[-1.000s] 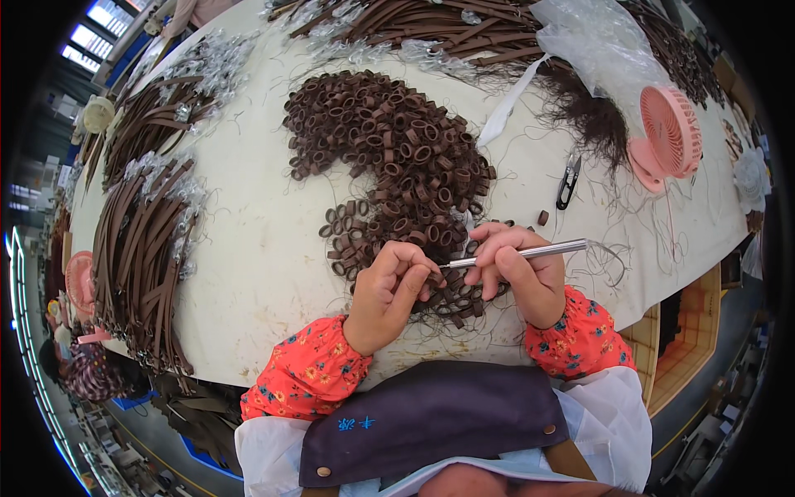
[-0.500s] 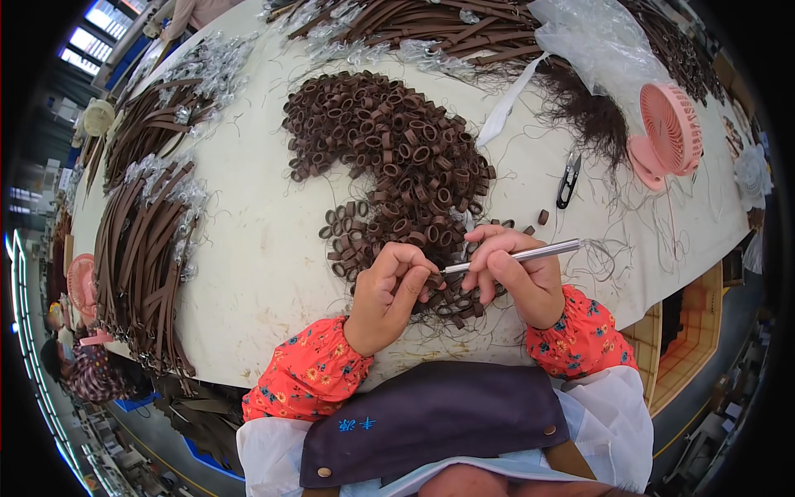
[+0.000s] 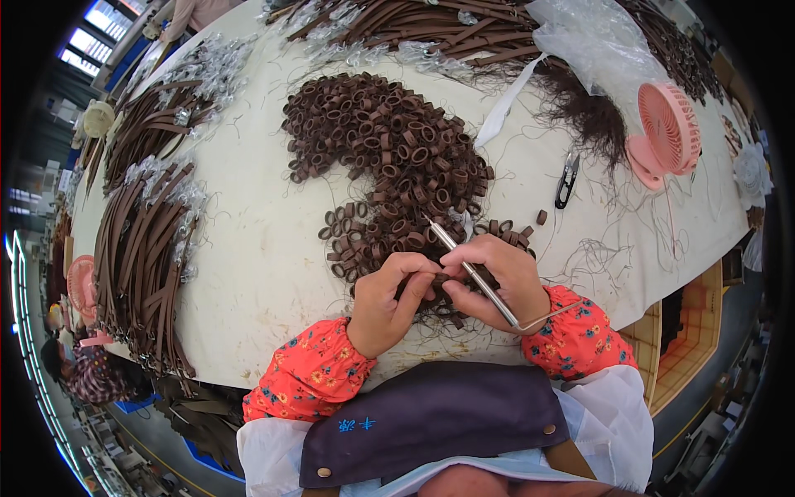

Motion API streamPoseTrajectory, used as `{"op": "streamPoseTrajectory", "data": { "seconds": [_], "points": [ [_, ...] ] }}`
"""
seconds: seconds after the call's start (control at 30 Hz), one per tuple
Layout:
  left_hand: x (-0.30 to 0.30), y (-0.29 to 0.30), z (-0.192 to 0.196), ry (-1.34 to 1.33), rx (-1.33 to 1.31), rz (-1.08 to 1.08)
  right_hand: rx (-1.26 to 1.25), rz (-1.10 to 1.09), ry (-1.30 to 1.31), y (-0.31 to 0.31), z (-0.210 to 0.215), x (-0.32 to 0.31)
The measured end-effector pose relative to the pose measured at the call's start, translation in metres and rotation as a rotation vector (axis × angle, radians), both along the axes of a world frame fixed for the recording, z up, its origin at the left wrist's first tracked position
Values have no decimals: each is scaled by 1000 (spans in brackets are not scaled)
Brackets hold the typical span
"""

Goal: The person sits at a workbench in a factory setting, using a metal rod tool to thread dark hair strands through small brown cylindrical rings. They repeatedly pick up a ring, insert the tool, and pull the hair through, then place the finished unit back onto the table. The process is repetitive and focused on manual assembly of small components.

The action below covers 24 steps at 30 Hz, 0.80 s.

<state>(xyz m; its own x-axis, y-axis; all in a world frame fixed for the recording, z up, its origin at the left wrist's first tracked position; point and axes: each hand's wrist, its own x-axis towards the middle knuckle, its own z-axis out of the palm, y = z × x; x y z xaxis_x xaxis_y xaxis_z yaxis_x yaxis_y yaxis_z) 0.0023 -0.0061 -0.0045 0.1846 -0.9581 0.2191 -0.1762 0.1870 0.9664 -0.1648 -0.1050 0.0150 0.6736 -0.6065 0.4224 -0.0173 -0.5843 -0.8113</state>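
Note:
My left hand (image 3: pixel 387 302) is closed, its thumb and forefinger pinching a small brown strap loop (image 3: pixel 441 280) that the fingers mostly hide. Closed beside it, my right hand (image 3: pixel 505 277) has its fingertips at the same loop. A slim silver pen-shaped tool (image 3: pixel 474 269) with a thin cord at its rear end lies across my right hand, its tip pointing up and left over the heap. Just beyond both hands spreads a large heap of brown strap loops (image 3: pixel 397 149) on the pale table (image 3: pixel 257 248).
Bundles of brown straps (image 3: pixel 145 240) with plastic-wrapped ends lie at left, and more straps (image 3: pixel 447 29) at the far side. Black thread snips (image 3: pixel 567 180), a single loop (image 3: pixel 542 217), a pink fan (image 3: pixel 667 132) and loose threads (image 3: pixel 596 257) are at right.
The silver tool has swung from pointing at the loop to pointing away over the heap. My right fingertips have come in to meet the left ones at the loop.

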Motion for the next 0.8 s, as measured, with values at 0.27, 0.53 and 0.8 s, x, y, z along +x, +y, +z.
{"op": "streamPoseTrajectory", "data": {
  "seconds": [0.27, 0.53, 0.8],
  "points": [
    [6, -5, 9, -245, -77, -1, 203, -132, -113, 2, -5, -2],
    [-4, -2, 9, 474, 227, -176, -234, -91, -192, -2, -1, 3],
    [0, 0, 7, 310, 253, -130, -25, -27, -142, 3, -7, 1]
  ]
}}
